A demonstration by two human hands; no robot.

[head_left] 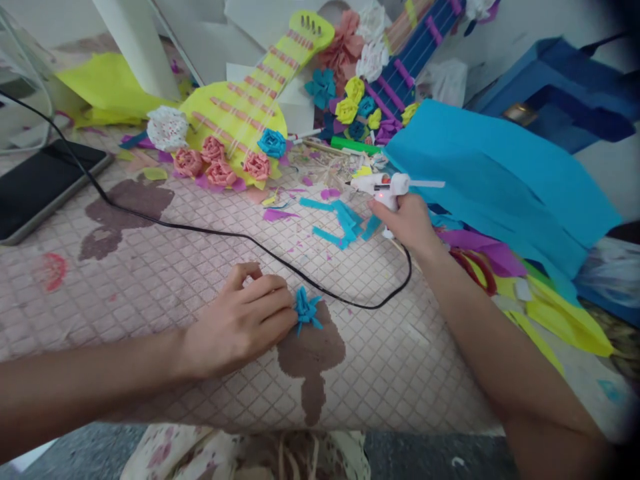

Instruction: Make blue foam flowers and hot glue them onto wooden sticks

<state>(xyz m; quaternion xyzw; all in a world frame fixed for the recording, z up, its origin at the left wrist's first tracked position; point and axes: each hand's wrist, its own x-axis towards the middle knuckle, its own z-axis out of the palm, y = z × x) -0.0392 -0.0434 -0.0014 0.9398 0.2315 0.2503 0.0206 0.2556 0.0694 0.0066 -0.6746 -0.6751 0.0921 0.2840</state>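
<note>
In the head view, my left hand [240, 323] pinched a blue paper flower [306, 311] against the quilted surface [150, 280] at lower centre. My right hand [407, 221], right of centre, was clamped around a white glue gun [385, 187], its black cord [200, 230] trailing left.

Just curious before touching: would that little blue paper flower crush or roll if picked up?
Likely light and easily crushed: the flower looks like thin cut paper strips. It probably won't roll, as its ragged petals splay flat. The left hand touches just its edge.
</note>
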